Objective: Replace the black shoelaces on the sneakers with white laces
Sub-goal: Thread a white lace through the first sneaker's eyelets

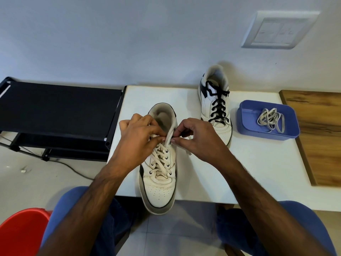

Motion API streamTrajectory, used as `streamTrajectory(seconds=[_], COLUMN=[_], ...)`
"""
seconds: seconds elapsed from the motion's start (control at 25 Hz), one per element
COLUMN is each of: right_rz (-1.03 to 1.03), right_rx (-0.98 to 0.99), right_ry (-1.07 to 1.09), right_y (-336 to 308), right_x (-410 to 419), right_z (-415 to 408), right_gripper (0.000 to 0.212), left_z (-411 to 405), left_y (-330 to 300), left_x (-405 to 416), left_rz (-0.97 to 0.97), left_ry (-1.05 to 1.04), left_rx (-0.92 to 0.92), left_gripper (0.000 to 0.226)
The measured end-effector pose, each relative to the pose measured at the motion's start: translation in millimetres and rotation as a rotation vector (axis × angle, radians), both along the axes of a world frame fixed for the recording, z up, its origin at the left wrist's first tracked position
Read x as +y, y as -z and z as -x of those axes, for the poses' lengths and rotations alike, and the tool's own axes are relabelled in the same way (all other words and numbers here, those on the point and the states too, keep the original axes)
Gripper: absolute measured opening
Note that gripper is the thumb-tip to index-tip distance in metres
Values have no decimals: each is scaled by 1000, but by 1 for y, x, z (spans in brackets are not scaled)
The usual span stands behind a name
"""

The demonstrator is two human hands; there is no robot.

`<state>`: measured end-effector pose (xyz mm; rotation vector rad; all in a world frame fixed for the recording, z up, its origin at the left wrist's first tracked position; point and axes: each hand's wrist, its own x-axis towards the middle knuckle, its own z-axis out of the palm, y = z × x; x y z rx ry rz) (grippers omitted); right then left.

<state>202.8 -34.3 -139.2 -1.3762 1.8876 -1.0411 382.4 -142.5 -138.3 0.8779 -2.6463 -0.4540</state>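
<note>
Sneakers sit on the white table [258,172], and we read the scene from nine o'clock across to three. At nine o'clock a black rack [57,111] stands against the table's left edge, a cable [73,169] trailing on the floor below it, and a red chair [20,231] shows at seven o'clock. At the centre stands the near sneaker [158,183], toe pointing to six o'clock and hanging just over the table's front edge, already threaded with a white lace [160,160] through its lower eyelets. Our left hand [137,135] comes in from seven o'clock, fingers curled, pinching the lace at the top eyelets beside the tongue. Our right hand [195,137] comes in from five o'clock, fingertips pinching the shoe's upper edge at the top eyelet; a loose lace end lies just under this hand. The two hands nearly meet over the tongue. At one o'clock the far sneaker [215,102] stands well apart from the near one, toe also toward us, still wearing its black lace [218,106]. At two o'clock a blue tray [287,133] holds a coiled spare lace [271,119]. At three o'clock a wooden board [321,135] lies along the table's right side, and a wall switch [278,30] sits on the wall above.
</note>
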Motion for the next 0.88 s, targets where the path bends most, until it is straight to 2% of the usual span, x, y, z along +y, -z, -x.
streamTrajectory(seconds=[0.2,0.4,0.48,0.6,0.76,0.88], right_rz=[-4,-7,0,29,85,85], right_rx=[7,31,20,5,11,-3], right_ry=[-8,-44,-65,-90,-77,-64], right_y=[0,-1,-1,2,6,6], right_x=[0,1,1,1,0,0], right_z=[0,0,1,-3,-8,-5], right_gripper=[17,13,12,9,9,11], left_z=[0,3,1,-2,2,0], left_y=[-2,-1,2,5,4,5], left_x=[0,-5,-10,-13,-7,-11], left_rz=[-44,-326,-379,-482,-248,-218], left_ry=[-66,2,17,17,36,37], left_rx=[10,30,55,102,-21,-36], left_gripper=[8,12,5,38,51,51])
